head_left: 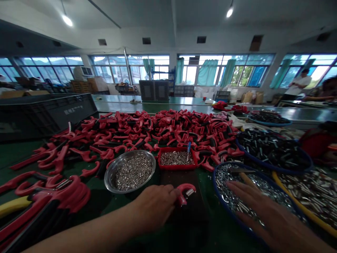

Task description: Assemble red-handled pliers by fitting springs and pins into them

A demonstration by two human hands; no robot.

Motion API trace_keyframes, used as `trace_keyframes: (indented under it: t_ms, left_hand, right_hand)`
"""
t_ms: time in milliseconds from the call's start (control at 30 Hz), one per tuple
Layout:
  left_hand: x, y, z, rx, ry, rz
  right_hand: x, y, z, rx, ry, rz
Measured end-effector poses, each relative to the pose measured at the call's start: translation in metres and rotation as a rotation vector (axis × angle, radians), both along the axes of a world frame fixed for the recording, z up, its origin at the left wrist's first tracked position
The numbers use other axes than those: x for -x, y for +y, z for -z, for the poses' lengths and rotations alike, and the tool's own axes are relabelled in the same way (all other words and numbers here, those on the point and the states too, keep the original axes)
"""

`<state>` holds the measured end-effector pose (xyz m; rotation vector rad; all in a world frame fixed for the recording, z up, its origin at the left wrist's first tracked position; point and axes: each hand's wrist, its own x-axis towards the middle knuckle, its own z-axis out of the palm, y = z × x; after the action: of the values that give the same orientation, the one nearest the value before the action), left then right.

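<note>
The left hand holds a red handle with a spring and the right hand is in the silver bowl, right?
No, the right hand is on metal parts in the blue-rimmed tray, as the head view shows. The left hand does hold the red handle with a spring.

My left hand [155, 207] and right hand [268, 214], two in all, one red handle [184, 200] held in my left, one steel bowl [107, 179], one red tray [176, 167], three blue-rimmed basins [273, 171], one yellow-rimmed basin [297, 199], red handles heaped [158, 130] beyond my count
</note>
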<state>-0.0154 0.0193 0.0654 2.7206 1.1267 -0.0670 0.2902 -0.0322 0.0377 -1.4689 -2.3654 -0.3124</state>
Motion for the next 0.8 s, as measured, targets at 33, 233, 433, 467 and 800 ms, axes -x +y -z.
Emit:
trace_keyframes:
  t_ms: [33, 233, 433, 467, 800]
  left_hand:
    - [0.001, 0.001, -0.010, 0.063, -0.058, 0.001]
    - [0.011, 0.022, -0.007, 0.861, -0.511, -0.039]
    - [0.013, 0.041, 0.038, 0.544, -0.374, -0.327]
    - [0.013, 0.040, 0.039, 0.373, -0.298, -0.363]
    - [0.001, 0.023, 0.042, -0.021, -0.364, -0.461]
  right_hand:
    - [0.022, 0.008, -0.010, 0.044, 0.010, -0.100]
    - [0.085, 0.067, -0.028, 0.580, 0.326, -0.334]
    - [0.094, 0.107, 0.009, 0.683, 0.384, -0.289]
    - [0.096, 0.108, 0.014, 0.667, 0.376, -0.262]
    - [0.091, 0.168, -0.008, 0.323, 0.291, 0.194]
